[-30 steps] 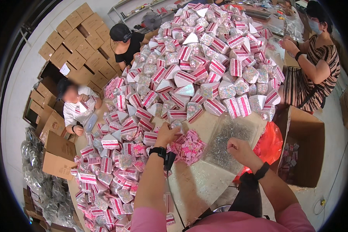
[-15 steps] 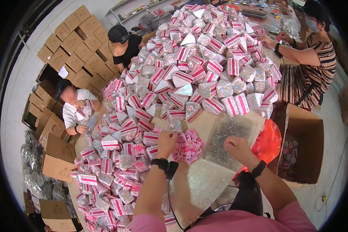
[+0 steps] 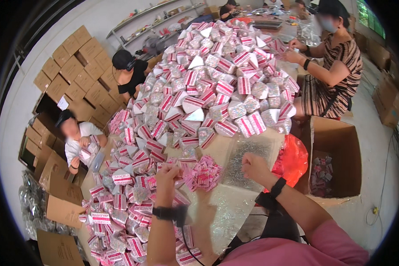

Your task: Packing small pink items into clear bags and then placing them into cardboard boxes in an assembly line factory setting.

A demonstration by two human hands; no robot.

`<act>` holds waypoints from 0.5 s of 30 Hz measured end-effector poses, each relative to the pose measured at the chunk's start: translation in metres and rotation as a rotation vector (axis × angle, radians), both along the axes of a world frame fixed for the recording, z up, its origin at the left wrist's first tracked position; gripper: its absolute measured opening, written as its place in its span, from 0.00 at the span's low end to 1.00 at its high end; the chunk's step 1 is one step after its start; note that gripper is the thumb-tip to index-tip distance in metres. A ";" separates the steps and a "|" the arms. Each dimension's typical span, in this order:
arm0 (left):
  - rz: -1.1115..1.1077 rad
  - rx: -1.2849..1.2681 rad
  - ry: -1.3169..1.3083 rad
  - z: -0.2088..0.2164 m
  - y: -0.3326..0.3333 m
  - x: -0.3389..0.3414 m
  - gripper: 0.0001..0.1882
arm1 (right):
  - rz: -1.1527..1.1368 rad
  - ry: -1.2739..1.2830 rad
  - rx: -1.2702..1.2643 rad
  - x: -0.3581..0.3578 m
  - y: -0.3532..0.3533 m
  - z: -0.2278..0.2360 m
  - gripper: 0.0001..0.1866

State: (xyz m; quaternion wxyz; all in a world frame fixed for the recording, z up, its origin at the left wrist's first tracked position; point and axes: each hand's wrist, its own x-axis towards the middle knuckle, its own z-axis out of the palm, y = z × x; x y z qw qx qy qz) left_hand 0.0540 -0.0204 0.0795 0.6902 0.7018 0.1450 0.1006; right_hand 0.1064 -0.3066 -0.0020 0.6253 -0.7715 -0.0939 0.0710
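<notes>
My left hand point(image 3: 167, 179) is closed, fingertips pinched, over the near packets beside a heap of small pink printed cards point(image 3: 203, 174). My right hand point(image 3: 255, 168) is curled closed above the right edge of a shallow clear tray point(image 3: 235, 182) filled with thin silvery bits like pins or short wires. Whatever either hand holds is hidden or too small to make out. To the left and beyond lies a big mound of glittery clear packets point(image 3: 193, 103) with pink-and-white striped labels, sloping down along my left forearm.
A red plastic bag point(image 3: 292, 160) hangs at the table's right edge, beside an open cardboard box point(image 3: 337, 146) with some packets inside. Co-workers sit at the left point(image 3: 82, 137), far left point(image 3: 129, 73) and right point(image 3: 332, 66). Stacked cartons point(image 3: 77, 68) line the left wall.
The view has shifted, so the scene sits further left. My left hand has moved toward the near packets, away from the pink cards. My right hand stays by the tray, more tightly curled.
</notes>
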 end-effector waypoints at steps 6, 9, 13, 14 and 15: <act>-0.105 0.036 0.168 -0.029 -0.008 -0.056 0.02 | 0.032 0.004 0.088 -0.016 -0.002 0.020 0.03; -0.112 -0.054 0.168 -0.033 -0.042 -0.085 0.06 | 0.102 0.094 0.278 -0.032 0.001 0.025 0.03; -0.058 -0.264 0.141 -0.038 -0.065 -0.112 0.05 | 0.219 0.259 0.322 -0.061 0.006 0.046 0.03; -0.093 -0.219 0.064 -0.049 -0.064 -0.116 0.04 | 0.240 0.246 0.320 -0.068 0.007 0.047 0.03; -0.123 -0.169 -0.013 -0.056 -0.065 -0.120 0.03 | 0.266 0.233 0.323 -0.074 0.009 0.047 0.03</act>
